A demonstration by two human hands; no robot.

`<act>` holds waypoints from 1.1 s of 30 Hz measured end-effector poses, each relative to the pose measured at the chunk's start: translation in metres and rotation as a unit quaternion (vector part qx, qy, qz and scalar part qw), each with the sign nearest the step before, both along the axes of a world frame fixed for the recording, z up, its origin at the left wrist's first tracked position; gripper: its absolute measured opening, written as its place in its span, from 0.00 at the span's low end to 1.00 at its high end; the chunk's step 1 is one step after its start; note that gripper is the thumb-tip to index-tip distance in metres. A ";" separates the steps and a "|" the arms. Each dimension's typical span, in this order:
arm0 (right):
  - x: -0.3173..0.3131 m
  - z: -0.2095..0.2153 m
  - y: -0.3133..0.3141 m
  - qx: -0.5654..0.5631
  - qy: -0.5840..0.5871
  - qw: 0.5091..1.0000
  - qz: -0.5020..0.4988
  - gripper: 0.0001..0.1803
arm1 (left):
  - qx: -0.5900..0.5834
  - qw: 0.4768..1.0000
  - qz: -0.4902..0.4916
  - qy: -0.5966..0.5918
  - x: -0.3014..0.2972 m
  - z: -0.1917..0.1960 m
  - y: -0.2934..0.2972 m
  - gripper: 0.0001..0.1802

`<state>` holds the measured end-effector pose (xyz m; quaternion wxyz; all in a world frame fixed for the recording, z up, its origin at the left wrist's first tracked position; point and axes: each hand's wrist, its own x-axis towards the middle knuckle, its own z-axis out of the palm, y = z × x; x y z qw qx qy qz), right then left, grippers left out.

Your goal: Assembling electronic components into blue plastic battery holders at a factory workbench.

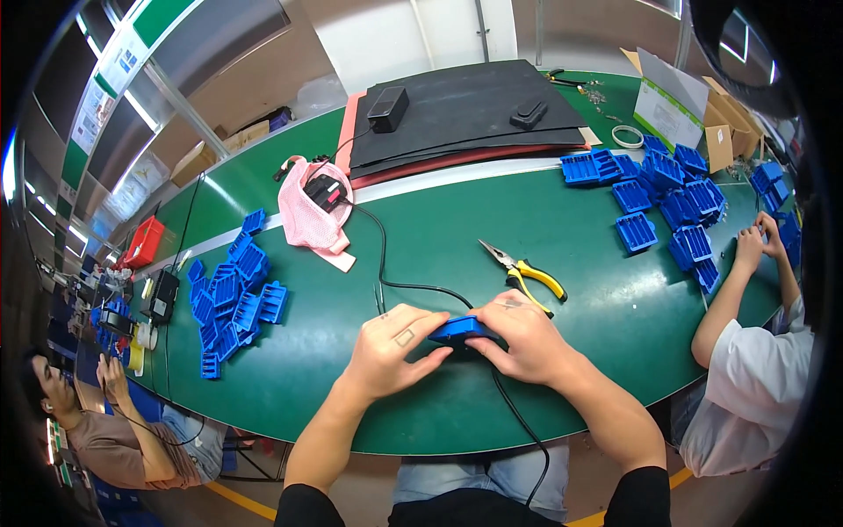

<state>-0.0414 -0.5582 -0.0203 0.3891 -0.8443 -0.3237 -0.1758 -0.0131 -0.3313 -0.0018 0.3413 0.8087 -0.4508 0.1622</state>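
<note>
Between my two hands, just above the near part of the green table, is a blue plastic piece (458, 328), much like the slotted blue holders lying about. My left hand (395, 350) grips its left end between thumb and fingers. The right end is pinched by my right hand (516, 338), whose fingers partly cover it. Right beyond my right hand lie needle-nose pliers (527, 274) with yellow and black handles, their jaws pointing away to the left. A black cable (384, 255) runs across the table, passes behind my hands and drops over the near edge.
Piles of blue slotted holders lie left (230, 294) and right (672, 189). A pink cloth pouch (307, 215) holds a black device. Behind are black sheets (457, 110), a tape ring (627, 136) and an open carton (672, 98). Co-workers sit at left (132, 422) and right (746, 369).
</note>
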 end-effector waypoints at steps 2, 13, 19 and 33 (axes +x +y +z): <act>-0.001 0.001 0.001 -0.003 0.001 1.000 -0.004 0.15 | 0.015 1.000 0.019 -0.019 -0.002 -0.001 0.000 0.21; -0.003 0.001 0.006 -0.018 0.004 1.000 0.013 0.15 | 0.064 0.993 0.009 -0.099 -0.006 -0.003 0.004 0.17; -0.001 0.000 0.003 -0.039 -0.016 0.999 0.015 0.15 | 0.034 0.998 0.001 -0.045 -0.004 -0.006 0.003 0.15; -0.001 -0.003 0.007 0.144 0.058 0.988 0.013 0.13 | -0.211 0.932 -0.002 0.295 -0.005 -0.007 -0.001 0.19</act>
